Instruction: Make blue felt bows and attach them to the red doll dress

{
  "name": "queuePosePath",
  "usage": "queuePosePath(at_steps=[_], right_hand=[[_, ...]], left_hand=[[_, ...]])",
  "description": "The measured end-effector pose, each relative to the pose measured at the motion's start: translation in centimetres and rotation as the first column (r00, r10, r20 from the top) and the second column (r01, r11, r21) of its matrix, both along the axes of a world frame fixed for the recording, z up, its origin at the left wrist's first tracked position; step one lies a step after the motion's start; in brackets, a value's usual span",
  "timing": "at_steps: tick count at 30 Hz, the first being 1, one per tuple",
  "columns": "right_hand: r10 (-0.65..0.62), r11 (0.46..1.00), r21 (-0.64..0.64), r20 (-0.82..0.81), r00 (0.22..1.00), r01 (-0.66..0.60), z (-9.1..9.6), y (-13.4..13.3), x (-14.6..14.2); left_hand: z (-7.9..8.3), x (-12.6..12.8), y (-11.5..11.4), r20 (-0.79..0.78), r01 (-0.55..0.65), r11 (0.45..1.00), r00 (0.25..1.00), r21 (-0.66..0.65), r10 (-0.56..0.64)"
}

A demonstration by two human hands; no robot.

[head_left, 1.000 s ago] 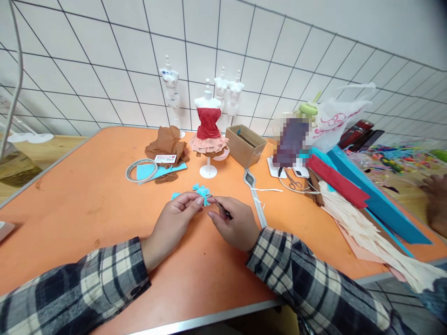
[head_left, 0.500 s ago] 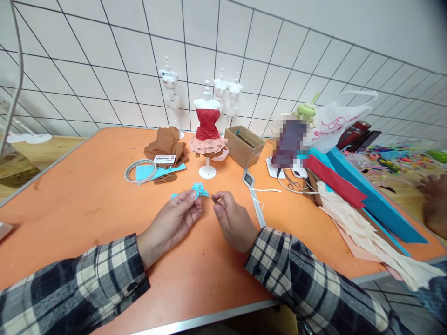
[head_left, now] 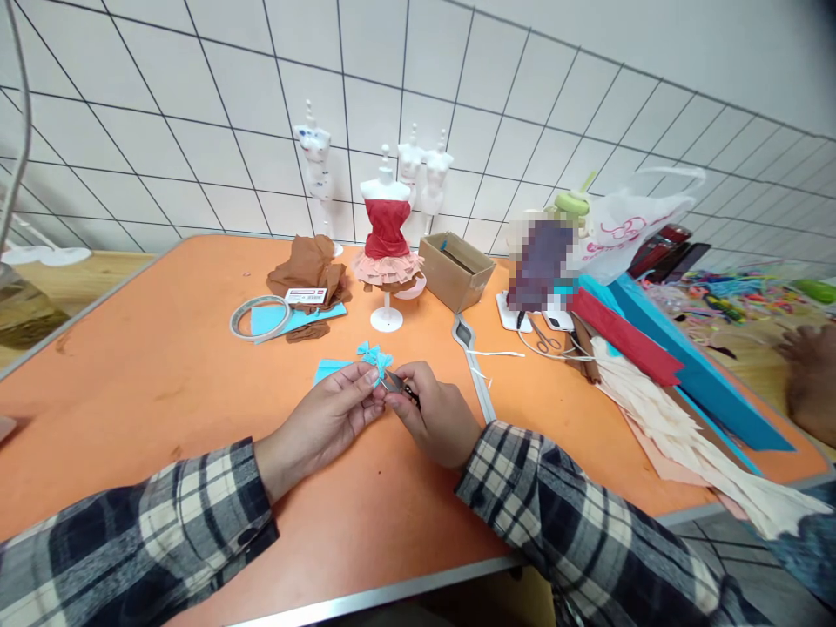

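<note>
My left hand (head_left: 336,402) pinches a small gathered piece of light-blue crepe paper (head_left: 374,355) between thumb and fingers. Its crinkled ends stick up above the fingertips. In my right hand (head_left: 436,409) is a small pair of dark snips (head_left: 395,383), with the metal blades against the lower right of the blue piece. My fingers cover most of the handles. Just behind my left fingers, a flat light-blue crepe strip (head_left: 330,370) lies on the orange table (head_left: 215,392). Beyond both hands stands a small dress form (head_left: 387,226) in a red top and ruffled pink skirt.
A tape roll (head_left: 233,324), brown crepe paper (head_left: 300,261) and a cardboard box (head_left: 457,270) stand toward the back. White mini dress forms (head_left: 317,161) line the wall. Scissors (head_left: 545,338), a cable and paper strips (head_left: 653,401) lie right. Another person's hand (head_left: 810,374) shows at the right edge.
My right hand has brought the snips left and up against the blue crepe piece, so their blades now show. The blue piece has turned, showing more of its ends.
</note>
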State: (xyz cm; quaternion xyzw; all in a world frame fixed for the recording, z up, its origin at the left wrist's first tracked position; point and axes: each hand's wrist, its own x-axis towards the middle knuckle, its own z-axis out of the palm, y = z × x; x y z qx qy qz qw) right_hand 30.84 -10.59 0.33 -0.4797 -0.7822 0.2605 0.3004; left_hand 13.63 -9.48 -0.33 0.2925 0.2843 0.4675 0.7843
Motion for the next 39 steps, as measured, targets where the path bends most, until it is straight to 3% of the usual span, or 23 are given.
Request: queuePosePath(at_steps=[19,39], right_hand=[[0.063,0.998,-0.008,-0.189,0.98,-0.066,-0.5,0.06,-0.18],[0.022,0.983,-0.165,-0.34,0.94,-0.082,-0.44,-0.35,-0.83]], left_hand=[[0.06,-0.03,-0.11,-0.106,-0.046,0.995,0.993,0.094,0.056],[-0.13,0.25,-0.03,-0.064,-0.085,0.993,0.994,0.08,0.09]])
